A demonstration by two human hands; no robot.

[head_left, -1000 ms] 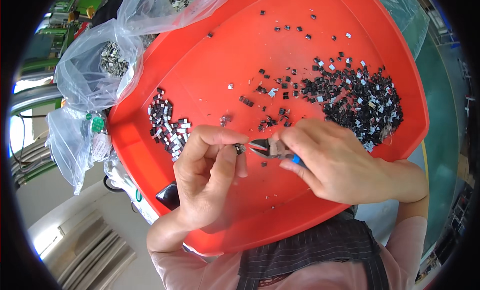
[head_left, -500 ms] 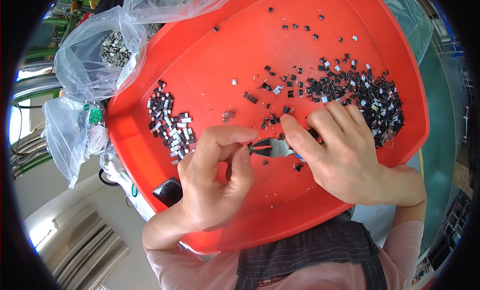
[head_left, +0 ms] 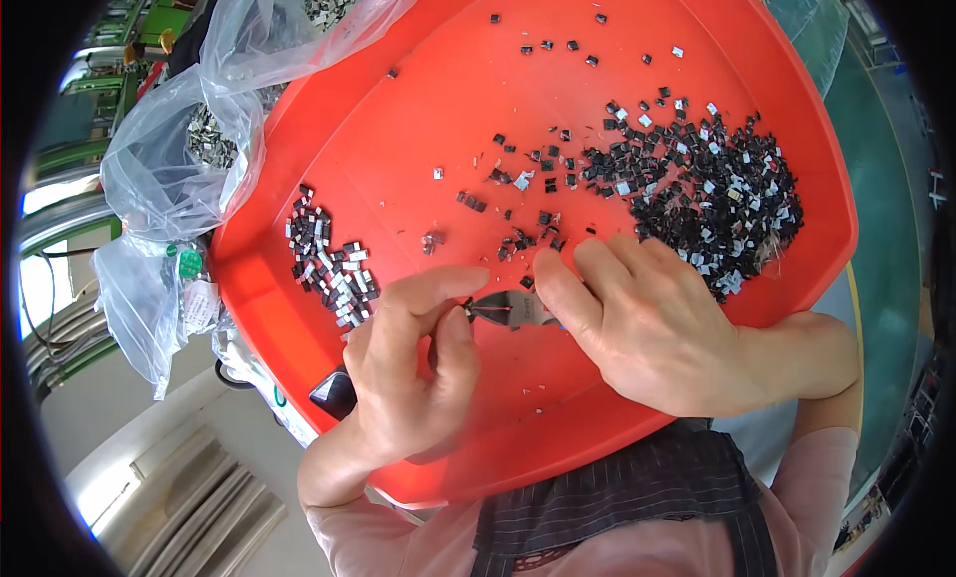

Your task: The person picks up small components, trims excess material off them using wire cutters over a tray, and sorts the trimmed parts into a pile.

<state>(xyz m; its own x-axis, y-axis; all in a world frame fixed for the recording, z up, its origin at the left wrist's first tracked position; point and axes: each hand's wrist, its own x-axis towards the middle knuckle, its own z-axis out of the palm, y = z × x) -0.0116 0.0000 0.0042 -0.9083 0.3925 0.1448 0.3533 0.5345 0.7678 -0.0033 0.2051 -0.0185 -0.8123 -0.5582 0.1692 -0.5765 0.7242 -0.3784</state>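
My right hand (head_left: 647,323) is wrapped round a small pair of metal nippers (head_left: 523,312), its palm and fingers hiding most of the handles. The jaws point left, toward my left hand (head_left: 413,363). Between thumb and index finger, that hand pinches a tiny dark piece (head_left: 469,306) right at the jaw tips; its shape is mostly covered. Both hands hover over a big red plastic tray (head_left: 398,129). Just beyond the nippers lie a few loose small black square pieces (head_left: 518,242).
A large heap of black and silver pieces (head_left: 717,199) fills the tray's right side. A smaller group of black-and-silver pieces (head_left: 329,263) lies at the left. Clear plastic bags (head_left: 149,179) holding metal pieces stand beyond the left rim. A dark, shiny object (head_left: 334,393) sits near my left wrist.
The nipper jaws look closer together. Both hands have shifted slightly left with the nippers and the dark piece. The view has moved a little, so the tray contents appear displaced.
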